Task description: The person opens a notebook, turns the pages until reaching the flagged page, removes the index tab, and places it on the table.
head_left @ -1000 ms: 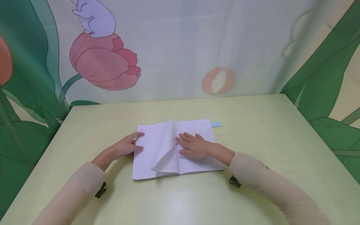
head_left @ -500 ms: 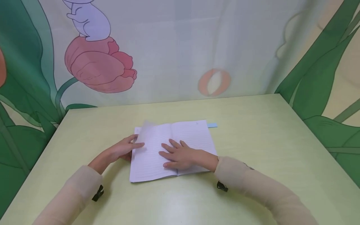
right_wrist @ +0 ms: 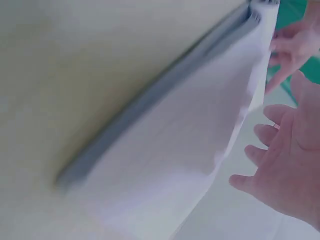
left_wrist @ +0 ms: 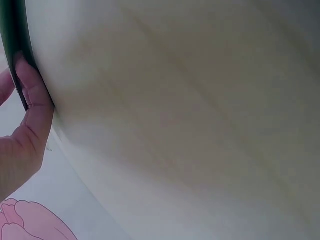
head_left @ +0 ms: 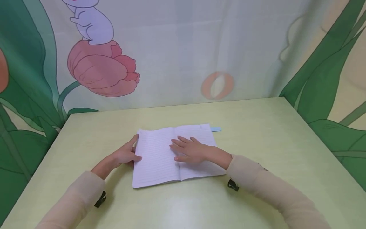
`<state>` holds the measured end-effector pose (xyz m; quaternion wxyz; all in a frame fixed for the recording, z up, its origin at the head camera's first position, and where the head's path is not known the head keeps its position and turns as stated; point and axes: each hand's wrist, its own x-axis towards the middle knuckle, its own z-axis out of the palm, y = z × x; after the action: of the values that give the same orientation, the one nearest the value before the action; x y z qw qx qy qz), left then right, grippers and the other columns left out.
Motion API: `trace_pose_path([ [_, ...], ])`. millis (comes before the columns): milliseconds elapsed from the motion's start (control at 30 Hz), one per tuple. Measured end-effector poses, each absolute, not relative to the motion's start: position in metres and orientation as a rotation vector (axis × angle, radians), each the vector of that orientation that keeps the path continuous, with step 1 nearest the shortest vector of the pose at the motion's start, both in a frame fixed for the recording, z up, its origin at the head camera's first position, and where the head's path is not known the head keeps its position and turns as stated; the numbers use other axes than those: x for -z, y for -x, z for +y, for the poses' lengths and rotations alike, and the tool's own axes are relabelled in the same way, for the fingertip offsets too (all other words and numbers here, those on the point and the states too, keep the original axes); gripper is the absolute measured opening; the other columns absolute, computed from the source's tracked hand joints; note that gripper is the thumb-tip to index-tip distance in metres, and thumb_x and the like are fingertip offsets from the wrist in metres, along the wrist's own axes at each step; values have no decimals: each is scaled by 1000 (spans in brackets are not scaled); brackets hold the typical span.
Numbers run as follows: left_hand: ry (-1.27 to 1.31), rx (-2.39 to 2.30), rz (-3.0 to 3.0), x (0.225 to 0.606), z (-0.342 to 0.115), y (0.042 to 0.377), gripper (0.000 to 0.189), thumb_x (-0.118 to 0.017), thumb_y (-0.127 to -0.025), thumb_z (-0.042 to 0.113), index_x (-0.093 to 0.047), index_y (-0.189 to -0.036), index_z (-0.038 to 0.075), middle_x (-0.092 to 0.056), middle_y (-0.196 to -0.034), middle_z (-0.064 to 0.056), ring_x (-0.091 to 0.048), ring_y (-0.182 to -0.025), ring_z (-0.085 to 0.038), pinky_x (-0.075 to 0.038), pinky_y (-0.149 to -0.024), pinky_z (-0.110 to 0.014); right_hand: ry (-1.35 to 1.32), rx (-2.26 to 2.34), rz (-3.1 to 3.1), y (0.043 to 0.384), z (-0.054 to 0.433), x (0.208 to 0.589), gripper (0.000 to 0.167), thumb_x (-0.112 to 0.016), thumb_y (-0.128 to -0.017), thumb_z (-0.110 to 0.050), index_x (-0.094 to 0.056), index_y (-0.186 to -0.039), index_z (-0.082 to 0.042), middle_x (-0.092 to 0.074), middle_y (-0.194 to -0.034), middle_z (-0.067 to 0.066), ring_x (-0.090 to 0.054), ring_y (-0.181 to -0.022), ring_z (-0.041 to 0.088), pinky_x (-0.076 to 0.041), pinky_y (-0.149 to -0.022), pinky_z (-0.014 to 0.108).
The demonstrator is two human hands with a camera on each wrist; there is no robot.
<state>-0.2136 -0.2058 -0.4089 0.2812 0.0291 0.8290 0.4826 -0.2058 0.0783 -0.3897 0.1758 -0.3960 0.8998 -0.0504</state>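
Note:
An open notebook (head_left: pixel 154 168) with lined white pages lies on the table, both pages fairly flat. At its left edge, my left hand (head_left: pixel 125 154) holds the left side, thumb on the page and other fingers at the edge and underneath. The left wrist view shows fingers (left_wrist: pixel 37 107) bent against a dark green edge. My right hand (head_left: pixel 193 151) is spread over the right page near the centre fold, fingertips reaching the fold. In the right wrist view the page (right_wrist: pixel 190 135) slopes beside that hand's straight fingers (right_wrist: pixel 257 155).
A light blue tab (head_left: pixel 216 129) sticks out past the notebook's upper right edge. The pale table (head_left: pixel 251 127) extends around it, up to a printed curtain (head_left: pixel 171 63) at the back. Small black devices sit under both sleeves.
A raised leaf has turned over to the left and now lies flat. My right hand swept left across the pages, then came back to the fold; my left thumb came down on the edge.

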Motion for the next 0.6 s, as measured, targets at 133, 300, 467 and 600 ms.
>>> trace_pose_path([
  [133, -74, -1270, 2245, 409, -206, 213, 97, -58, -83, -5, 13, -145, 15, -54, -108, -25, -58, -70, -20, -47, -59, -32, 1115, 200, 2618, 221, 98, 391, 58, -33, -97, -42, -22, -146, -11, -15, -150, 6, -6, -137, 26, -11, -103, 56],
  [300, -67, -1281, 2241, 410, -205, 214, 94, -58, -83, -7, 9, -146, 15, -53, -110, -26, -59, -72, -21, -48, -59, -33, 1054, 235, 2672, 240, 122, 391, 59, -33, -98, -41, -19, -146, -10, -14, -150, 8, -7, -137, 28, -11, -103, 57],
  [467, -43, -1277, 2244, 411, -205, 217, 93, -58, -83, -6, 5, -147, 16, -52, -112, -26, -59, -72, -22, -49, -59, -33, 1025, 232, 2707, 254, 141, 391, 59, -35, -97, -40, -20, -145, -8, -16, -150, 9, -8, -137, 29, -12, -102, 59],
  [600, -38, -1274, 2249, 411, -203, 219, 92, -59, -83, -5, 4, -147, 15, -52, -111, -26, -60, -70, -21, -49, -59, -33, 986, 242, 2734, 265, 154, 392, 60, -36, -97, -39, -21, -145, -6, -18, -149, 10, -9, -136, 30, -11, -102, 59],
])
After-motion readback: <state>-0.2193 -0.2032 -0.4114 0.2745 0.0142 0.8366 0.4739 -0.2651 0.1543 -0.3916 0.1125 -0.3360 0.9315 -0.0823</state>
